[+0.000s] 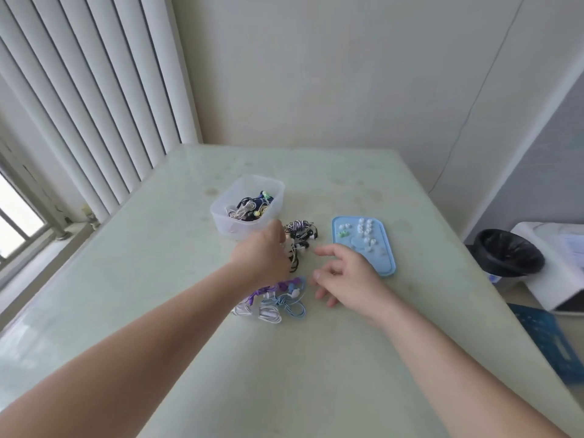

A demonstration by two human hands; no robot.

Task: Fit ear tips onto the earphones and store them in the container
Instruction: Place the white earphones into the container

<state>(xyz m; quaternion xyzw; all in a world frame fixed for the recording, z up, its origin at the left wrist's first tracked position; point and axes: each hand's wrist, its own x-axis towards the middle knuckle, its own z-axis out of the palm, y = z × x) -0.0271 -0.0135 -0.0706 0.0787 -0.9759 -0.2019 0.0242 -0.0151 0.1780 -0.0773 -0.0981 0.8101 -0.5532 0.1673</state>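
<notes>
Bare left forearm [142,336] entering from 8 o'clock, left hand [262,257] back upward, fingers bent down and mostly hidden, grip unclear, bare right forearm [442,358] entering from 5 o'clock, right hand [347,276] at the left's 3 o'clock, palm down, fingers loosely spread

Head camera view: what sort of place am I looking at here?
Probably a plain home or small-office room: a pale glossy table set in a corner, white vertical blinds by a window on the left, and a black-bagged bin on the floor.
</notes>
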